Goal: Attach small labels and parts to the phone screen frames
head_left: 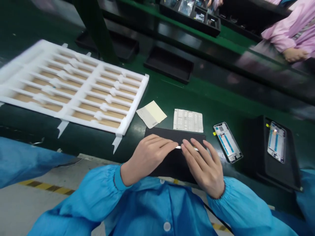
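A thin white-silver piece (178, 147) lies over the black mat (167, 165), mostly covered by my fingers; its kind cannot be made out. My left hand (151, 152) is closed, fingers together, with its fingertips at the left end of that piece. Over its right part, my right hand (203, 165) rests with fingers stretched out and slightly apart. Just beyond the mat are a sheet of small silver labels (188, 120) and a cream-and-grey folded paper (152, 114). To the right, a phone frame (228, 142) with blue strips lies on the green table.
A white foam tray (98, 82) with slots fills the left side. Another phone frame (277, 142) sits on a stack of black trays (283, 173) at right. Shallow black trays (169, 64) stand farther back. A person in a pink sleeve (283, 36) is across the line.
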Demonstrator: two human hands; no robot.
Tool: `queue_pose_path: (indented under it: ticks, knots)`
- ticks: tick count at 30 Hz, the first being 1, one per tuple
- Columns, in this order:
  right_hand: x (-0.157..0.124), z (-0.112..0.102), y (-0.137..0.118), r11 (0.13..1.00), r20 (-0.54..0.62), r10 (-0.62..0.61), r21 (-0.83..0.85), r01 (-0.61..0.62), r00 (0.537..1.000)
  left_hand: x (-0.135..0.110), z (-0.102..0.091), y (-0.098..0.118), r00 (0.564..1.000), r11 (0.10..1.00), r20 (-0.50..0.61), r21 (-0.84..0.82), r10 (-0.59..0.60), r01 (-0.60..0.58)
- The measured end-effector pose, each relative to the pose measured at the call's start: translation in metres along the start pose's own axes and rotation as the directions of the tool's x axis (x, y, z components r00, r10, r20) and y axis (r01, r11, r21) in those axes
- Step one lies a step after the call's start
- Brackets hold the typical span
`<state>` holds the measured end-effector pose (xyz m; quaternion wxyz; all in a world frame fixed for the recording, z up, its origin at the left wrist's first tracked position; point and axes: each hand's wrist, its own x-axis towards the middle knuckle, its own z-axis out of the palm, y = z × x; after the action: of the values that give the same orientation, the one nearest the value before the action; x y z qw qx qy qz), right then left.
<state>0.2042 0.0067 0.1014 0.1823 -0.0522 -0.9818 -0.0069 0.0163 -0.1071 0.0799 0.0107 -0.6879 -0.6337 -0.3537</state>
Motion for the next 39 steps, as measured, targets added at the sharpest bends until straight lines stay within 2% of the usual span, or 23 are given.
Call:
queue_pose_path:
  ticks: [2,4,7,9,15,20,23,26,28,30,32,34,35,37,39]
  knots:
    - [0.004,0.002,0.002,0.995,-0.068,0.032,0.094,-0.026,0.997,-0.001,0.000,0.002,1.000,1.000,0.001,0.005,0.003,-0.003]
    - [0.010,0.004,0.003,0.960,-0.115,0.139,0.260,-0.105,0.984,-0.002,0.000,0.003,1.000,1.000,-0.007,0.008,0.001,-0.001]
    - [0.017,0.007,0.002,0.840,-0.076,0.324,0.481,-0.250,0.943,-0.004,0.000,0.006,1.000,1.000,-0.016,0.009,-0.005,0.005]
    - [0.018,0.009,0.001,0.796,-0.056,0.362,0.539,-0.277,0.931,-0.005,0.000,0.007,1.000,1.000,-0.021,0.009,-0.003,0.004]
    - [0.011,0.016,0.004,0.871,-0.190,0.229,0.478,-0.114,0.955,-0.002,0.002,0.005,0.998,1.000,-0.054,0.010,0.013,-0.012]
    - [0.002,0.019,0.009,0.966,-0.140,0.080,0.254,-0.042,0.987,0.000,0.002,0.002,0.997,1.000,-0.074,0.020,0.015,-0.014]
    - [-0.002,0.021,0.006,0.993,-0.124,0.012,0.115,0.003,0.992,-0.001,0.003,0.001,0.998,1.000,-0.058,-0.005,0.012,-0.012]
    - [-0.001,0.016,0.001,0.996,-0.140,0.055,0.078,-0.045,0.989,-0.002,0.002,0.002,1.000,0.999,-0.021,-0.027,0.023,-0.024]
    - [0.004,0.005,-0.002,0.963,-0.124,0.176,0.227,-0.145,0.976,-0.002,-0.004,0.004,1.000,1.000,0.002,-0.013,0.024,-0.024]
    - [0.012,-0.010,-0.002,0.864,-0.135,0.330,0.442,-0.241,0.934,-0.003,-0.018,0.004,1.000,1.000,0.020,-0.001,-0.011,0.011]
    - [0.019,-0.024,0.001,0.757,-0.196,0.480,0.585,-0.291,0.855,-0.006,-0.043,0.000,0.996,0.997,0.034,-0.014,-0.079,0.080]
    - [0.025,-0.033,0.006,0.709,-0.264,0.596,0.618,-0.341,0.759,-0.014,-0.079,-0.011,0.984,0.985,0.057,-0.022,-0.168,0.169]
    - [0.026,-0.034,0.010,0.699,-0.273,0.630,0.608,-0.377,0.727,-0.019,-0.100,-0.019,0.974,0.976,0.063,-0.009,-0.217,0.218]
    - [0.025,-0.028,0.019,0.678,-0.239,0.673,0.577,-0.455,0.700,-0.034,-0.145,-0.040,0.947,0.948,0.057,0.058,-0.317,0.314]
    - [0.021,-0.016,0.026,0.684,-0.177,0.667,0.531,-0.500,0.724,-0.051,-0.189,-0.067,0.911,0.906,0.045,0.133,-0.411,0.402]
